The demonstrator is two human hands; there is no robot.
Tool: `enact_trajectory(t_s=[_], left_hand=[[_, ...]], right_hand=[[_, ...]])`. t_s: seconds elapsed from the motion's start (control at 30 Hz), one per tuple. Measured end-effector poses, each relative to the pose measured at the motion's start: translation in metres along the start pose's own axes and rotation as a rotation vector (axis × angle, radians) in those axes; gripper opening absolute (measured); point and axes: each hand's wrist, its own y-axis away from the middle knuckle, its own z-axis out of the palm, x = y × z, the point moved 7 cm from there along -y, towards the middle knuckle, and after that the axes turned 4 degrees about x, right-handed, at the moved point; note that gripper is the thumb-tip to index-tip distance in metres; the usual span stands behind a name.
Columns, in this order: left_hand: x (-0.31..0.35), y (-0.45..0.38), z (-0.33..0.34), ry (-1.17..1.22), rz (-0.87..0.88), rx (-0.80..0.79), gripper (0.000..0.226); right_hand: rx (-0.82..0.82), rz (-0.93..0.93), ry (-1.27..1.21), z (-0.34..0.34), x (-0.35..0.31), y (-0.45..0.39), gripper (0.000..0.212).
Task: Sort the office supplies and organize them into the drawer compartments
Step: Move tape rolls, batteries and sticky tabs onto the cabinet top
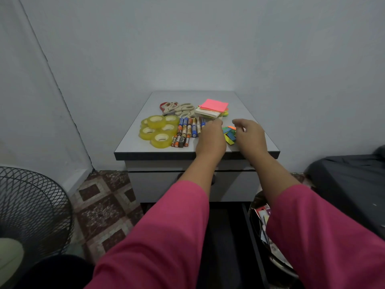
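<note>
At the centre of the frame, both hands reach over the near right part of the desk (133, 142), where the supplies lie grouped. The left hand (210, 136) hangs with loosely curled fingers over the right end of the row of batteries (186, 131), and I cannot tell whether it pinches anything. The right hand (251, 135) hovers with thumb and fingers part-curled, holding nothing that shows. Between the two hands, touching neither plainly, sits the small heap of coloured flags (229, 135), just left of the right hand's fingertips and so nearer to it. The sticky note stack (212, 109) lies just above the hands, the tape rolls (159, 130) at the left, the scissors (177, 108) behind them. The drawer (158, 184) below looks closed.
</note>
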Motion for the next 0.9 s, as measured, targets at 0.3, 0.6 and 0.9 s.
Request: enact_trajectory(t_s=[0.3, 0.6, 0.9], left_hand=[[0.0, 0.0, -0.002, 0.111, 0.032, -0.009, 0.021], [-0.003, 0.0, -0.007, 0.231, 0.031, 0.013, 0.028], [-0.002, 0.003, -0.01, 0.275, 0.054, 0.017, 0.024]], right_hand=[[-0.036, -0.001, -0.127, -0.003, -0.004, 0.007, 0.036], [-0.042, -0.041, -0.066, 0.0, -0.004, 0.005, 0.033], [-0.041, -0.078, -0.046, 0.0, -0.006, 0.008, 0.032]])
